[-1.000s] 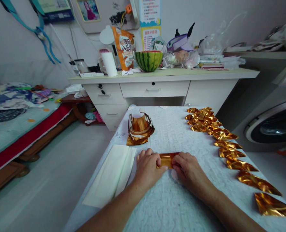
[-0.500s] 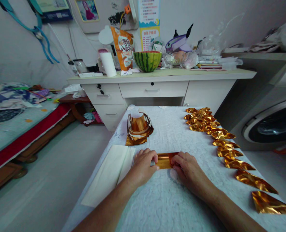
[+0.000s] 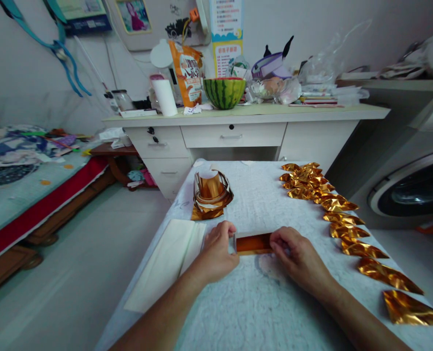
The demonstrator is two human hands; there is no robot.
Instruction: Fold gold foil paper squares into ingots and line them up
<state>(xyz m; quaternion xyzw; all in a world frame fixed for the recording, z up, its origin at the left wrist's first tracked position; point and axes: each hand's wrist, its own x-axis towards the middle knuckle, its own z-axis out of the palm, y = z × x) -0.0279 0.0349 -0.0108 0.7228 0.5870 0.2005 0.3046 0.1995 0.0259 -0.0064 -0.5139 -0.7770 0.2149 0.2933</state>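
A folded strip of gold foil paper [image 3: 253, 244] lies between my hands on the cloth-covered table, its darker inner face showing above a brighter near edge. At its left end, my left hand [image 3: 219, 249] has thumb and forefinger apart, the thumb close to the near corner. My right hand [image 3: 292, 251] pinches the far right corner of the strip; part of its grip is hidden. Left of centre, beyond my left hand, stands a curled stack of gold foil sheets [image 3: 209, 187]. Beside my left forearm lies folded white paper [image 3: 161, 265].
Several folded gold foil pieces [image 3: 348, 230] run in a row down the table's right side. Behind stands a white desk [image 3: 234, 135] with a half watermelon [image 3: 224, 93] and bags on it. A washing machine [image 3: 413, 170] is at right, a bed [image 3: 37, 195] at left.
The foil strip's upper layer has opened, baring its darker inside. My left fingers have spread and drawn off its left end, while my right hand has shifted slightly right.
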